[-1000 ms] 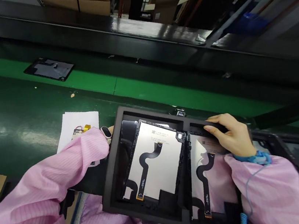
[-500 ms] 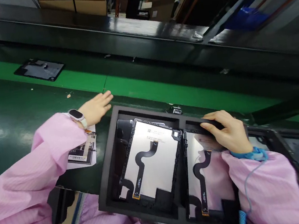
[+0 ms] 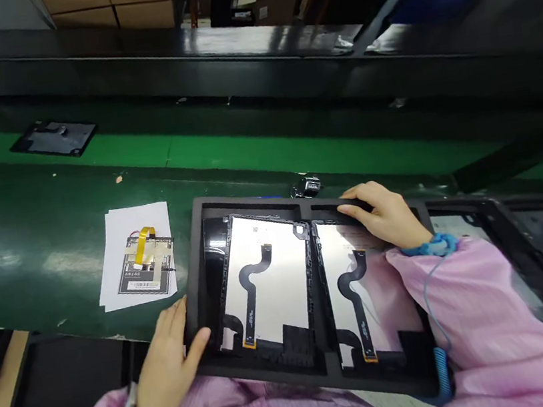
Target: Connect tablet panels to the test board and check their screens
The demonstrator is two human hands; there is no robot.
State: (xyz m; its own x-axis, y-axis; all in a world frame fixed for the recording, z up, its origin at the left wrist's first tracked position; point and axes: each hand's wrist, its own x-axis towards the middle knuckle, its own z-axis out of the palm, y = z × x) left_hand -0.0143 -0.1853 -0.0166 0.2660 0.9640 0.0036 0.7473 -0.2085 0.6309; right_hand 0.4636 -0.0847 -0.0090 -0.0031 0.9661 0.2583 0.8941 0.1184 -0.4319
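Observation:
In front of me is a black foam tray point(image 3: 318, 278) with two compartments. Each compartment bears a display panel, the left panel point(image 3: 283, 289) and the right panel point(image 3: 334, 269), silver-backed with a curved black ribbon cable. My left hand point(image 3: 170, 362) grips the tray's left wall, thumb over the rim and fingers outside. At the far edge on the right, my right hand point(image 3: 387, 214) pinches the rim, thumb inside. Left of the tray, a battery with a circuit board and yellow flex cable point(image 3: 145, 265) lies on white paper sheets point(image 3: 113, 253).
A dark tablet housing point(image 3: 54, 139) lies on the green strip at the back left. Behind the tray sits a small black object point(image 3: 308, 187). More black trays point(image 3: 485, 214) stand at the right. A dark tray point(image 3: 64, 384) is below the bench's front edge.
My left hand has come from above the bench, beyond the tray, down to the tray's left wall and taken hold. The battery and paper are now uncovered. My right hand keeps its hold.

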